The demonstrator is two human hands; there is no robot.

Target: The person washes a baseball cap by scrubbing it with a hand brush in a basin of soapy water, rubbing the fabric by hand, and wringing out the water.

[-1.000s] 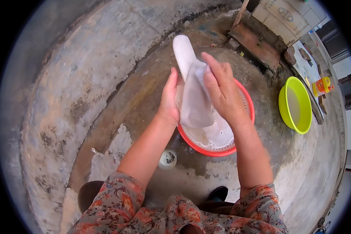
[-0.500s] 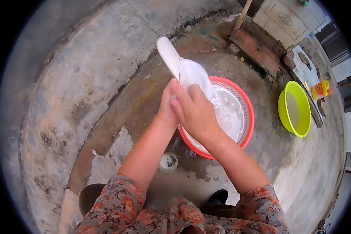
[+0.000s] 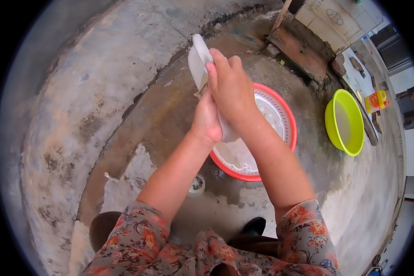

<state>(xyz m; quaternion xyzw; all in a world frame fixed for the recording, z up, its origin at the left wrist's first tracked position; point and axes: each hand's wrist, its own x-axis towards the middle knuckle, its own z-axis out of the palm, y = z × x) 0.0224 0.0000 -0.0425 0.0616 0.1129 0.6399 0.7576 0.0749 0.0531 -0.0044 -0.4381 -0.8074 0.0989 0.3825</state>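
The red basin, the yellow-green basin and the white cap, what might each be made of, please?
Red basin: probably smooth plastic, given its evenly coloured rim.
Yellow-green basin: likely smooth plastic, from its uniformly bright wall.
White cap: perhaps matt cloth, as it lacks shine, with a stiffer-looking curved brim.

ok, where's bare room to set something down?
Bare floor between red basin and green tub. Wider bare stretch upper left, left of the hands. Crowded: basin's left edge in view, where left hand and right hand overlap on the white item; also right of the tub, by the orange bottle.
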